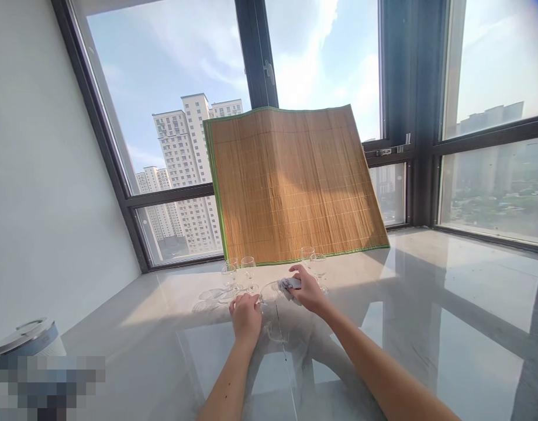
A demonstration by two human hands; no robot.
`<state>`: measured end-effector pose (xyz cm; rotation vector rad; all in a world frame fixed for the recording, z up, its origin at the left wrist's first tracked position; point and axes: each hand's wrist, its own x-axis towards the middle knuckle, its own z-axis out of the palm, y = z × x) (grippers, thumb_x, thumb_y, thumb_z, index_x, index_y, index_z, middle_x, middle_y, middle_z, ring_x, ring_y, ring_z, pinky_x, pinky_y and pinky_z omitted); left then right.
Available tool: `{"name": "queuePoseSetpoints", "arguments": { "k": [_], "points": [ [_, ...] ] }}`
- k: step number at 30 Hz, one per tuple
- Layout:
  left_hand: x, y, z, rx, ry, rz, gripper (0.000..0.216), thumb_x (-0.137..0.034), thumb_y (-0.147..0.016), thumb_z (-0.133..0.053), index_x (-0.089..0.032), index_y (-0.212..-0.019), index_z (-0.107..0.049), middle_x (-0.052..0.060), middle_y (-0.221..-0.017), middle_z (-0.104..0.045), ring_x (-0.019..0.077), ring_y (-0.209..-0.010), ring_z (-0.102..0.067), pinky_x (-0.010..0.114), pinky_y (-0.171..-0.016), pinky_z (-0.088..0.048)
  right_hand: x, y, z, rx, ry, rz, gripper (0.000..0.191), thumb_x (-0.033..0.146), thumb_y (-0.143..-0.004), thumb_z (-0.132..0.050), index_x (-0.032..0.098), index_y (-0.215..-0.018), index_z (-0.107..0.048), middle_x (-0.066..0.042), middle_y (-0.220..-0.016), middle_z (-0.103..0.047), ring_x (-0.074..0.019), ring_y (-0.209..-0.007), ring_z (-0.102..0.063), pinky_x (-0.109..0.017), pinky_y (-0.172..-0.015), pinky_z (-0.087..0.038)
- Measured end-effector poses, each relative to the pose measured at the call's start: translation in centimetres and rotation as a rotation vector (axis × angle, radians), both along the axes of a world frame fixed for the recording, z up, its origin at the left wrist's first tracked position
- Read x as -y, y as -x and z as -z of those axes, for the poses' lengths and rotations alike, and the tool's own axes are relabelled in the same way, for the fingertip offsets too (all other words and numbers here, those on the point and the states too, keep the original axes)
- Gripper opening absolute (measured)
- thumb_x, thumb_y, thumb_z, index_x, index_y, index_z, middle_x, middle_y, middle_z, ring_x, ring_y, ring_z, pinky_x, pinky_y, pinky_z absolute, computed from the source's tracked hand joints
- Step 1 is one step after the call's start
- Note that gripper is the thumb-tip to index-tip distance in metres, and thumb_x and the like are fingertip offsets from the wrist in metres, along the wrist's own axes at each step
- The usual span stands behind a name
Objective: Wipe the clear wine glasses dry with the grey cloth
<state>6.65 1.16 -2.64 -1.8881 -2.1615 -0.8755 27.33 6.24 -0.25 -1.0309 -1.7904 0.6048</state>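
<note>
Two clear stemmed glasses (248, 266) stand to the left of my hands and two more glasses (307, 255) to the right, all on the glossy pale ledge (199, 362). Between these pairs, my left hand (245, 318) is closed on another drinking glass (269, 289) — held tilted, its bowl toward my right hand (311, 292); I cannot tell exactly which part my fingertips pinch, as the glass is so transparent. My right hand grips a bunched white cloth (289, 283), close against that bowl. Behind the glasses, a tan slatted mat (295, 187) with green edging leans upright against the dark-framed window (255, 52). Tall pale buildings (194, 134) show through the panes. At my far left, near the wall (54, 175), sits a lidded container (32, 339) — its lower part blurred out.
</note>
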Motion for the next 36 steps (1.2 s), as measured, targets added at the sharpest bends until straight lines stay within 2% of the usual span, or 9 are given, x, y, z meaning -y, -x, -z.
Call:
{"name": "queuePoseSetpoints", "arguments": {
  "k": [4, 8, 11, 15, 19, 21, 28, 33, 36],
  "points": [
    [0.1, -0.1, -0.2, 0.030, 0.028, -0.026, 0.034, -0.025, -0.092, -0.048, -0.024, -0.118, -0.070, 0.007, -0.100, -0.070, 0.0252, -0.106, -0.056, 0.035, -0.094, -0.035, -0.1, 0.2, 0.6, 0.062, 0.027, 0.086, 0.051, 0.013, -0.068, -0.053, 0.024, -0.117, -0.043, 0.002, -0.077, -0.060, -0.0161, -0.069, -0.055, -0.023, -0.060, -0.037],
    [0.3, -0.2, -0.3, -0.012, 0.071, -0.022, 0.031, -0.024, -0.090, -0.051, -0.025, -0.112, -0.073, 0.007, -0.098, -0.071, 0.0257, -0.104, -0.057, 0.034, -0.091, -0.035, 0.7, 1.1, 0.3, -0.078, 0.051, -0.074, 0.048, 0.018, -0.072, -0.056, 0.024, -0.117, -0.041, 0.002, -0.078, -0.061, -0.0157, -0.066, -0.056, -0.023, -0.057, -0.040],
    [0.4, -0.3, -0.2, -0.066, 0.053, -0.035, 0.029, -0.019, -0.088, -0.052, -0.026, -0.105, -0.075, 0.007, -0.095, -0.070, 0.0262, -0.101, -0.056, 0.035, -0.090, -0.034, 1.3, 1.7, -0.3, -0.232, 0.025, -0.107, 0.045, 0.025, -0.075, -0.057, 0.024, -0.117, -0.040, 0.000, -0.083, -0.064, -0.0175, -0.070, -0.060, -0.025, -0.060, -0.045],
    [0.5, -0.5, 0.0, -0.075, 0.025, 0.018, 0.032, -0.008, -0.081, -0.051, -0.026, -0.083, -0.077, 0.006, -0.087, -0.067, 0.0255, -0.098, -0.055, 0.035, -0.089, -0.033, 0.8, 1.2, -0.3, -0.235, -0.088, 0.050, 0.044, 0.024, -0.076, -0.057, 0.023, -0.118, -0.041, -0.003, -0.087, -0.066, -0.0193, -0.077, -0.062, -0.029, -0.070, -0.047],
    [0.5, -0.6, -0.2, 0.031, 0.039, -0.006, 0.030, -0.011, -0.084, -0.048, -0.024, -0.076, -0.074, 0.006, -0.082, -0.065, 0.0238, -0.091, -0.054, 0.032, -0.080, -0.035, -0.1, 0.4, 0.4, -0.077, -0.120, 0.181, 0.046, 0.018, -0.074, -0.054, 0.022, -0.119, -0.043, -0.003, -0.089, -0.067, -0.0196, -0.077, -0.062, -0.030, -0.072, -0.045],
    [0.4, -0.5, -0.3, 0.035, 0.037, -0.012, 0.030, -0.014, -0.086, -0.048, -0.024, -0.077, -0.074, 0.006, -0.082, -0.065, 0.0240, -0.090, -0.054, 0.032, -0.080, -0.035, -0.2, 0.4, 0.6, -0.073, -0.086, 0.160, 0.046, 0.018, -0.073, -0.054, 0.023, -0.117, -0.043, -0.002, -0.087, -0.066, -0.0193, -0.075, -0.061, -0.029, -0.069, -0.044],
    [-0.1, -0.4, 0.0, -0.026, 0.038, 0.080, 0.025, -0.015, -0.084, -0.053, -0.024, -0.081, -0.076, 0.005, -0.080, -0.064, 0.0229, -0.091, -0.053, 0.030, -0.079, -0.035, 0.1, 1.0, 0.3, -0.233, 0.170, -0.107, 0.047, 0.018, -0.066, -0.057, 0.022, -0.110, -0.044, 0.003, -0.073, -0.061, -0.0160, -0.064, -0.057, -0.026, -0.060, -0.043],
    [-0.3, -0.3, 0.2, -0.013, 0.027, 0.206, 0.024, -0.012, -0.082, -0.054, -0.023, -0.078, -0.075, 0.004, -0.078, -0.063, 0.0213, -0.090, -0.051, 0.027, -0.075, -0.035, -0.2, 0.6, 0.9, -0.122, 0.265, -0.041, 0.050, 0.011, -0.060, -0.060, 0.023, -0.108, -0.049, 0.006, -0.068, -0.057, -0.0132, -0.059, -0.052, -0.023, -0.055, -0.038],
    [-0.2, -0.4, 0.1, 0.008, 0.033, 0.233, 0.022, -0.011, -0.082, -0.054, -0.021, -0.072, -0.071, 0.003, -0.077, -0.063, 0.0201, -0.087, -0.051, 0.027, -0.072, -0.034, -0.3, 0.5, 1.2, -0.236, 0.346, -0.068, 0.049, 0.020, -0.063, -0.067, 0.023, -0.109, -0.051, 0.003, -0.071, -0.061, -0.0152, -0.062, -0.056, -0.025, -0.057, -0.040]
  ]
}}
